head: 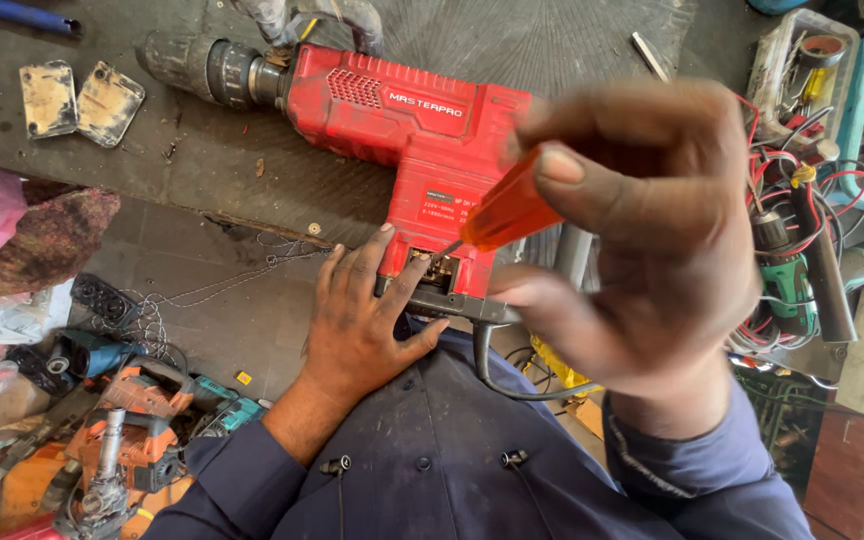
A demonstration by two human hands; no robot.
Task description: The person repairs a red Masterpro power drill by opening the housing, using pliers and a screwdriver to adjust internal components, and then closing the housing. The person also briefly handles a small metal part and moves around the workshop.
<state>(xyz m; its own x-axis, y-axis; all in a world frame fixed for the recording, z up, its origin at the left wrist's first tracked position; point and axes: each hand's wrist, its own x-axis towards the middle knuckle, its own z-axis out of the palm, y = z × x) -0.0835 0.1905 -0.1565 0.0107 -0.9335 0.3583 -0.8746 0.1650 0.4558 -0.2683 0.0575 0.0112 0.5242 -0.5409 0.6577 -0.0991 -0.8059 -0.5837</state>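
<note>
— Right hand (652,240), nearest the lens, has its fingers closed around an orange-handled screwdriver (512,212), the tip lowered into an opening at the rear of a red hammer drill (422,140).

— And the left hand (362,320)?

— It lies flat beside that opening, fingers spread and touching the housing, gripping nothing. It appears to steady the tool.

— Where does the drill lie?

— Across the near edge of a dark, grimy tabletop (202,170), chuck toward the far left corner, handle overhanging toward the person's blue overalls (452,470). A black cord (497,375) drops from the handle.

— Which step is this?

— By the look of it, working a screw or contact inside the open rear compartment. The next move would call for keeping the tip seated and turning without slipping; what the tip meets is too small to tell.

— The surroundings?

— Two worn metal plates (82,98) lie by the far left edge. Below on the floor, orange power tools (127,430). At right, trays (857,70) with wires (782,170) and hand tools crowd the workshop.
</note>
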